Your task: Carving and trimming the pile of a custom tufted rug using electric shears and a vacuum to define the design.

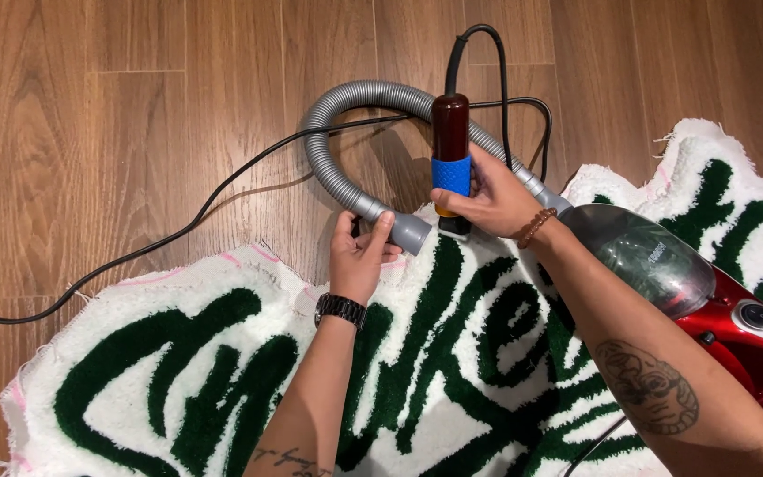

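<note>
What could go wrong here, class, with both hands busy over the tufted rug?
The left hand grips only the grey hose near its end; the looped hose may spring aside. The black power cord trails across the floor, a possible snag. The trimmer in the right hand could gouge the green-and-white rug.

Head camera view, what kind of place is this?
Probably a home room or small rug-making workspace: a white and green tufted rug lies on a wood plank floor, with a red vacuum cleaner and its grey hose on it.
</note>
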